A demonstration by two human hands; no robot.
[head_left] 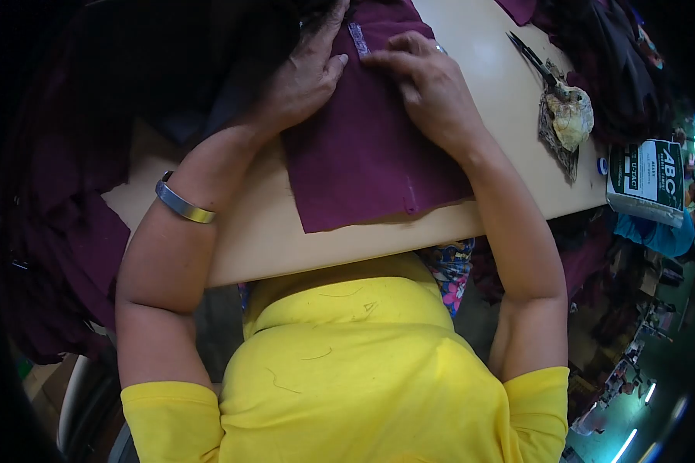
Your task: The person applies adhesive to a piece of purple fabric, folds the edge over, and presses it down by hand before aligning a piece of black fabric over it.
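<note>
A maroon cloth panel [355,154] lies flat on the table, its lower edge near the table's front edge. A narrow whitish-lilac strip [358,40] shows on its upper part. My left hand [305,81] rests along the panel's left side, fingers stretched upward and thumb apart; its upper fingers are partly lost in shadow. From the other side, my right hand [428,81] reaches over the cloth. Its index fingertip touches or nearly touches the strip's lower end, with the thumb apart and the other fingers bent.
Black-handled scissors or snips [534,60] lie on the right beside a crumpled pale cloth bundle [567,119]. An ABC-printed box [647,184] stands at the right edge of the table [510,185]. More maroon cloth [73,231] hangs at the left. A dark mass fills the upper left.
</note>
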